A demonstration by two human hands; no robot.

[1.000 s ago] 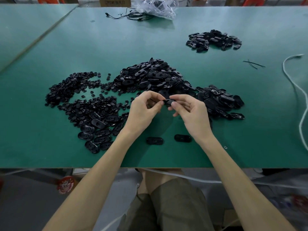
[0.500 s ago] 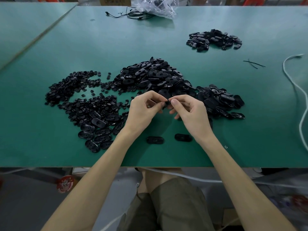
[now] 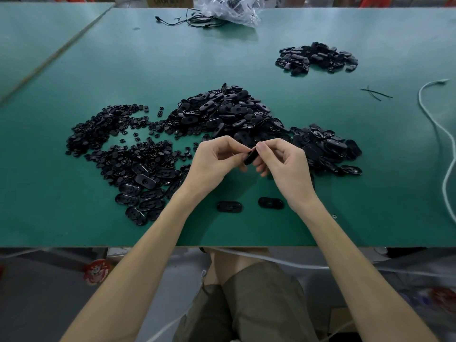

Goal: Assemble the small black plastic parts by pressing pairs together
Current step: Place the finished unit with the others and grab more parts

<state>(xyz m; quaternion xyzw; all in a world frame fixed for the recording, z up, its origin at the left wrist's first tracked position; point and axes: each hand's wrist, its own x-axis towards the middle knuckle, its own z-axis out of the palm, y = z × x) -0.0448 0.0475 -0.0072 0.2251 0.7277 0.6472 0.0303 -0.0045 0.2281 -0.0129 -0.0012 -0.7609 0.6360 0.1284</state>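
Left hand and right hand both pinch black oval part at fingertips, tilted on edge above green counter, just before central pile. Loose oval piece lies flat near wrists.

light: even, soft overhead | shadows: faint beneath forearms | glare: mild on far tabletop | edges: wide-angle bowing

A wide green table fills the scene, a second green table lies at far left, a cardboard box beyond, grey floor beneath.
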